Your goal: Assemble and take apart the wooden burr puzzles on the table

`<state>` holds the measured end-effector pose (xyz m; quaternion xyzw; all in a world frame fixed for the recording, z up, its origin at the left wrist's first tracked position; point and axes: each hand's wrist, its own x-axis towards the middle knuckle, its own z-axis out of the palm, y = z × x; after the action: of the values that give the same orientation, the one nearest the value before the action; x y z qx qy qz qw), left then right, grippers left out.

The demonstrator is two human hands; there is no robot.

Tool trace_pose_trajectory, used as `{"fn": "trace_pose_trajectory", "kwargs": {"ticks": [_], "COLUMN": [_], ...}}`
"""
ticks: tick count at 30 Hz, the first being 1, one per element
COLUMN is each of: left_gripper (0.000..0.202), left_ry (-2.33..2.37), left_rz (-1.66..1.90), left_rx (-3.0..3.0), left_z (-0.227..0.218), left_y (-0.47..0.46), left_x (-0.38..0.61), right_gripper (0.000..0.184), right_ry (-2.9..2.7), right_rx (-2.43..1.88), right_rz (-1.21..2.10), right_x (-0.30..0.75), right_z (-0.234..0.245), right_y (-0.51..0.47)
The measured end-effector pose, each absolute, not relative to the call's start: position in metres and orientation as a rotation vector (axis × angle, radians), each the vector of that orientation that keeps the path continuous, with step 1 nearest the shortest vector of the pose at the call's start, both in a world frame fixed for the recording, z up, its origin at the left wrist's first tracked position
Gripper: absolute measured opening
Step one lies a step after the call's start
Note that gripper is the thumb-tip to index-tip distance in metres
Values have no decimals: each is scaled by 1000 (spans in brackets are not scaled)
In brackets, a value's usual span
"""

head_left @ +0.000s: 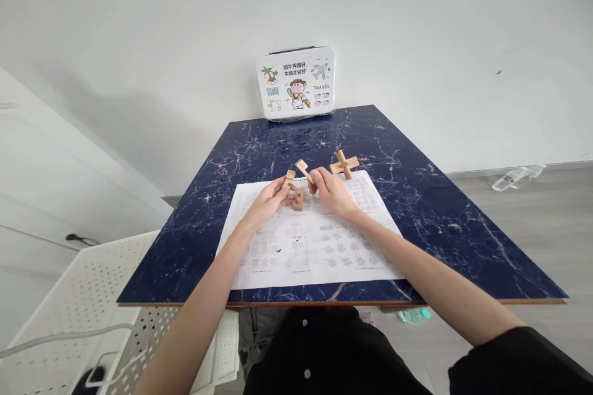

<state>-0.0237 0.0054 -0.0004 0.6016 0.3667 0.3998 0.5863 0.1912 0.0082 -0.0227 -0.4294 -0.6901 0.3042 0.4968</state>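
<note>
My left hand is closed around two notched wooden puzzle pieces, an upper one and a lower one. Just to its right, my right hand pinches one end of another wooden puzzle piece, its free end pointing up and left. Both hands are above a white printed instruction sheet with rows of small diagrams. Beyond my right hand, a cross-shaped assembly of wooden pieces stands at the sheet's far edge. My fingers partly hide the held pieces.
The sheet lies on a dark blue marble-patterned table. A white case with cartoon prints leans against the wall at the far edge. White perforated shelving is at the left; a plastic bottle lies below the table.
</note>
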Motion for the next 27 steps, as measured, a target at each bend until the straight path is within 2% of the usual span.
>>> {"fn": "trace_pose_trajectory", "kwargs": {"ticks": [5, 12, 16, 27], "left_gripper": [54, 51, 68, 74], "left_ry": [915, 855, 827, 824], "left_rz": [981, 955, 914, 873], "left_rx": [1428, 1469, 1439, 1503], "left_z": [-1, 5, 11, 14], "left_y": [6, 0, -5, -5], "left_x": [-23, -20, -18, -18], "right_gripper": [36, 28, 23, 25], "right_ry": [-1639, -1744, -1788, -1741], "right_rx": [-1024, -1005, -1007, -917], "right_rz": [755, 726, 714, 831], "right_x": [189, 188, 187, 187], "right_z": [-20, -22, -22, -19], "right_y": [4, 2, -1, -2]}}
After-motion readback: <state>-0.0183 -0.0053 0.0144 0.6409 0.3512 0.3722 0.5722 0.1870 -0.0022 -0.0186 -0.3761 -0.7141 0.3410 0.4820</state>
